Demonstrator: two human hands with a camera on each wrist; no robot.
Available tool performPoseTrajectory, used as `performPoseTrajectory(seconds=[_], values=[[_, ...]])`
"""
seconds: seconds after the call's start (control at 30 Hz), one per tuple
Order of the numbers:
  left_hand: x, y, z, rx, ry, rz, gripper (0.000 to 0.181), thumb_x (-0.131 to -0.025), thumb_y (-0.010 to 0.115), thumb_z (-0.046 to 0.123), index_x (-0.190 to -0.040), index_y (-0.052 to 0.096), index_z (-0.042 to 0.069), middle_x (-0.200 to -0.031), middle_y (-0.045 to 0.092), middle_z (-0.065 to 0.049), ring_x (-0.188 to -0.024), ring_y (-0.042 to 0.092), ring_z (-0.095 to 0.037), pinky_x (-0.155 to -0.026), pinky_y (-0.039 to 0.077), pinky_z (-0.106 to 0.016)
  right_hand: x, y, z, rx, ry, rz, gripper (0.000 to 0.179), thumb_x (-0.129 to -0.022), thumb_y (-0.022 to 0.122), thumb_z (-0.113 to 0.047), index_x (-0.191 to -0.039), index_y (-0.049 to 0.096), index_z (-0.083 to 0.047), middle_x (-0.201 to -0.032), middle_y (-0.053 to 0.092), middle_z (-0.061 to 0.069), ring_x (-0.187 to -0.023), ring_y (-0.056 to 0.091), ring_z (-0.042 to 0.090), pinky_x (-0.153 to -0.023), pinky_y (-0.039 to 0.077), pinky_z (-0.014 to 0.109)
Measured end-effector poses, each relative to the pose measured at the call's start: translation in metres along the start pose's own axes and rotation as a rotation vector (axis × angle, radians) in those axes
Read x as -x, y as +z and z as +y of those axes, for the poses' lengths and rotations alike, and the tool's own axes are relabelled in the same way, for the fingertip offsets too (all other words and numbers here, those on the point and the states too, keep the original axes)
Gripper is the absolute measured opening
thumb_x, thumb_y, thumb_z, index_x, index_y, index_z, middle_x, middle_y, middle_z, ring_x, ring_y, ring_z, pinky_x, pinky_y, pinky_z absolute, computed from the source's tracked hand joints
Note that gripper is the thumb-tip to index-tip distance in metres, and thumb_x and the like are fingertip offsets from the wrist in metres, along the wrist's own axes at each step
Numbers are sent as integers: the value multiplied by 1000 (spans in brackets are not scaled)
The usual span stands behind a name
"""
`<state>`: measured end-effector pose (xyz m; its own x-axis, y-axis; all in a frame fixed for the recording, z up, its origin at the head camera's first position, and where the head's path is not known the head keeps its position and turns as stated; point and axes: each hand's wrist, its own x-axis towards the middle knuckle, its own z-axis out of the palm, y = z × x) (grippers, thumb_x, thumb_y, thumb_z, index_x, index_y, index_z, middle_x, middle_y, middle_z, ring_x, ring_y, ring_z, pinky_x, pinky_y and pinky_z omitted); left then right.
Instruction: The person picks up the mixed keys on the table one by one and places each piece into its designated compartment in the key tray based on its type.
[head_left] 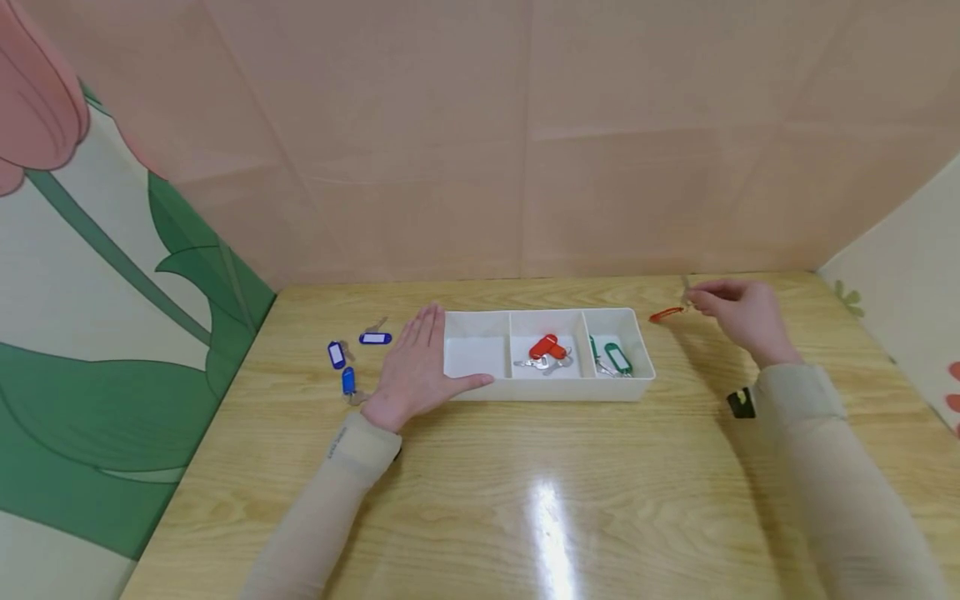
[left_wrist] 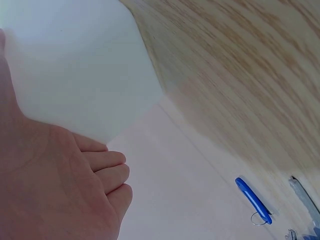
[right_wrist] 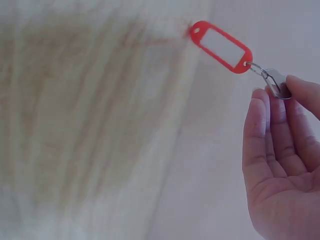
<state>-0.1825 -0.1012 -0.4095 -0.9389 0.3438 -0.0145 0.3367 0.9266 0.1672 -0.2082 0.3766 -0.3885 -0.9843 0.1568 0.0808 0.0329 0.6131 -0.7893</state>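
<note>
My right hand [head_left: 742,321] pinches a key [right_wrist: 277,84] between thumb and fingertips, off the right end of the white tray [head_left: 547,390]. From the key's ring hangs a red tag [right_wrist: 221,47] with a white label. My left hand [head_left: 416,367] lies with straight fingers along the tray's left end, thumb over the front rim. Red-tagged keys [head_left: 547,348] fill part of the middle compartment. Green-tagged keys [head_left: 617,358] lie in the right compartment, while the left compartment [head_left: 476,357] shows only its bare floor.
Several blue-tagged keys [head_left: 348,381] lie on the wooden table [head_left: 465,500] to the left of the tray. A pink wall panel [head_left: 525,167] rises behind the table's back edge, and patterned side panels [head_left: 202,275] stand to left and right.
</note>
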Motion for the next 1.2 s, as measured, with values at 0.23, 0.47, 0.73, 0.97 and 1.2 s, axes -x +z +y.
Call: performPoseTrajectory(seconds=[0.23,0.47,0.73,0.97,1.2], values=[[0,1,-1,-1,2,5,133,-77,37,96,-161,4,-1,-169,1,-15,-154,1,-26,-123,3,-37,2,-6,-15,-56,-39,30,49,-95,72,-40,-123,70,1,-93,73,-20,-83,65,-1,-67,50,15],[0,0,0,1,2,13,133,-76,39,96,-161,4,-1,-169,3,-16,-154,2,-26,-123,4,-37,5,-8,-26,-60,-60,53,46,-94,75,-39,-119,72,-1,-92,74,-17,-80,66,0,-65,50,16],[0,-1,0,12,2,15,133,-77,40,95,-161,5,-1,-169,3,-16,-154,2,-27,-123,3,-37,11,-9,-41,-56,-59,58,46,-93,75,-44,-118,74,-5,-96,76,-12,-87,66,7,-66,48,17],[0,0,-1,12,5,23,133,-77,40,95,-161,5,-2,-169,5,-17,-155,4,-27,-123,4,-37,18,-10,-55,-40,-82,80,44,-92,76,-43,-116,75,-6,-94,76,-13,-83,65,4,-66,46,16],[0,0,0,17,8,21,134,-76,39,96,-161,5,-2,-168,4,-17,-154,3,-27,-123,4,-37,24,-9,-64,-39,-87,65,45,-92,75,-44,-117,75,-6,-98,76,-9,-88,64,8,-68,47,16]])
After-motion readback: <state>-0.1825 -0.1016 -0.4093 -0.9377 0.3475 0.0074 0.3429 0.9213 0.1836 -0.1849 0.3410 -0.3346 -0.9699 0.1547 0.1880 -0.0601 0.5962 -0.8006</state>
